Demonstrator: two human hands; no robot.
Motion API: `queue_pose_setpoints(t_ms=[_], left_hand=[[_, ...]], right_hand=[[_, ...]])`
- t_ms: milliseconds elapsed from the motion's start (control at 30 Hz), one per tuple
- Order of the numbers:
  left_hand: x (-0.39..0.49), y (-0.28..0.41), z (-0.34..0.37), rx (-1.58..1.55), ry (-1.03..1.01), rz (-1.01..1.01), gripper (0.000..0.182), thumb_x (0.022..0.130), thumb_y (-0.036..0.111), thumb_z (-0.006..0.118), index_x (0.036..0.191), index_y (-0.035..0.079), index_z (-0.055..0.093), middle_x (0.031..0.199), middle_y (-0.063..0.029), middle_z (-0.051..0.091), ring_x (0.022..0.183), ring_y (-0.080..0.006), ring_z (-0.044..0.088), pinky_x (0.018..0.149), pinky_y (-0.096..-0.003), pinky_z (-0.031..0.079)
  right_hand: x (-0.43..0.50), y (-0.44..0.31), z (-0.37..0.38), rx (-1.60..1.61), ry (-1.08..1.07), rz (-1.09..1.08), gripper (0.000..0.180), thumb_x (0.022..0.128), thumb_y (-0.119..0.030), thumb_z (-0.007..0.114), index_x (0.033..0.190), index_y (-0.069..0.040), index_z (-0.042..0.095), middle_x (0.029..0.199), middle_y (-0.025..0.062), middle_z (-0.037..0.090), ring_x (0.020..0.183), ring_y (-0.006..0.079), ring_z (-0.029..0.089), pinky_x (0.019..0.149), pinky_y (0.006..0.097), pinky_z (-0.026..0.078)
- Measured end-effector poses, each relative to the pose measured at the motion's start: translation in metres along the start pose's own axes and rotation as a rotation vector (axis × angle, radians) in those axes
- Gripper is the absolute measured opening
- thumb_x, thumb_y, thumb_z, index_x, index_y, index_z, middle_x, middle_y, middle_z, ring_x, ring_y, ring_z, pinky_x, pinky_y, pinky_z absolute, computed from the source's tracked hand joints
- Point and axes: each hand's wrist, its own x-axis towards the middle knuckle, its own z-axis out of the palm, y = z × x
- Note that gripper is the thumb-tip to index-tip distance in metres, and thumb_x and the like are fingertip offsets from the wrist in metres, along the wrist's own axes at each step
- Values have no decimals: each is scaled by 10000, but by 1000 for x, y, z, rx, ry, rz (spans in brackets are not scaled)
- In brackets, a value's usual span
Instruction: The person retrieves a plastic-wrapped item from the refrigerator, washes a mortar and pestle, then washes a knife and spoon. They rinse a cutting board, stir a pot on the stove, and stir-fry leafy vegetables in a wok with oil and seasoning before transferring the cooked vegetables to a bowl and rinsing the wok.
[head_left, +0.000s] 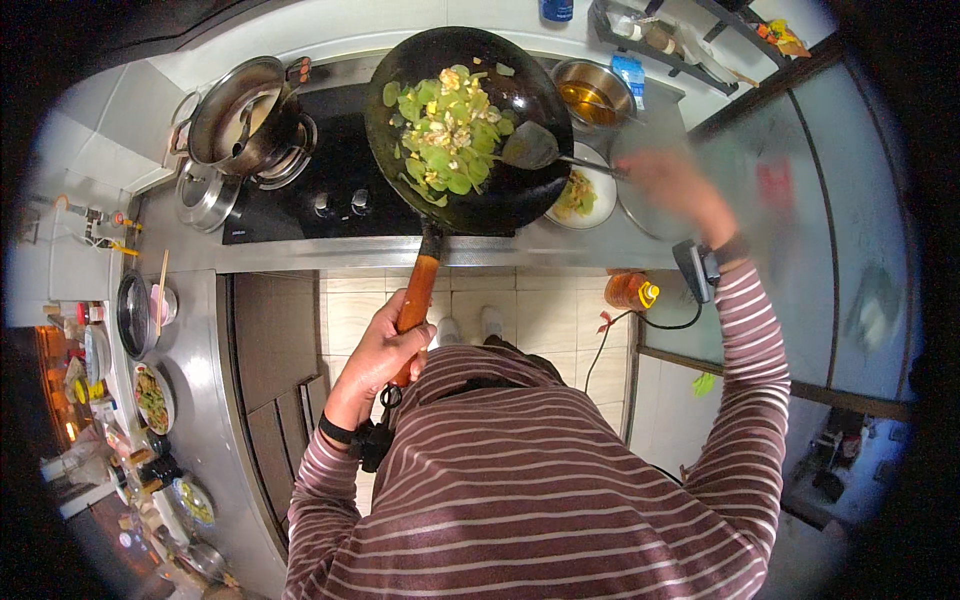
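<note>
My left hand (386, 345) grips the wooden handle (420, 296) of a black wok (525, 202), which is held tilted over the right part of the cooktop. Sliced green vegetable with bits of egg (450, 135) lies in the wok. My right hand (660, 176), blurred, is closed around the far end of a metal spatula (531, 146), whose blade is inside the wok at the right of the food. Partly under the wok's right edge is a white plate (600, 214) with some of the same food on it.
On the left of the black cooktop (300, 217) stands a pot (240, 120) with a ladle, beside a metal lid (206, 196). A metal bowl of oil (592, 97) is at the back right. The left counter (199, 352) holds a plate of food (154, 397). An oil bottle (630, 291) stands low at right.
</note>
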Motion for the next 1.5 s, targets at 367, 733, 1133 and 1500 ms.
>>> queue_pose_setpoints(t_ms=[367, 733, 1133, 1500], left_hand=[[-12, 12, 3, -11, -33, -78, 330, 934, 9, 555, 1245, 53, 453, 723, 3, 489, 490, -80, 486, 459, -238, 400], [-9, 19, 4, -30, -45, -55, 332, 926, 32, 596, 1234, 42, 474, 737, -18, 503, 471, -89, 479, 438, -244, 406], [-8, 17, 24, -8, 9, 0, 370, 890, 63, 621, 1227, 5, 481, 725, -20, 532, 469, -95, 492, 434, -245, 416], [-2, 9, 47, 16, 187, 17, 346, 890, 72, 610, 1214, 15, 504, 731, -22, 540, 468, -82, 490, 397, -227, 380]], right_hand=[[25, -12, 92, 747, 29, 160, 359, 1037, -248, 536, 1358, -103, 604, 765, -60, 505, 627, 33, 407, 516, 197, 310], [-27, -8, 93, 869, 82, 255, 403, 1043, -209, 525, 1419, -67, 526, 709, -83, 383, 571, 26, 312, 478, 206, 245], [-105, -10, 65, 885, 212, 311, 428, 1038, -208, 533, 1441, -68, 502, 710, -84, 371, 580, 16, 297, 477, 181, 233], [-168, 75, 30, 745, 319, 361, 397, 1011, -181, 577, 1399, -98, 562, 725, -79, 482, 576, 18, 356, 507, 180, 312]])
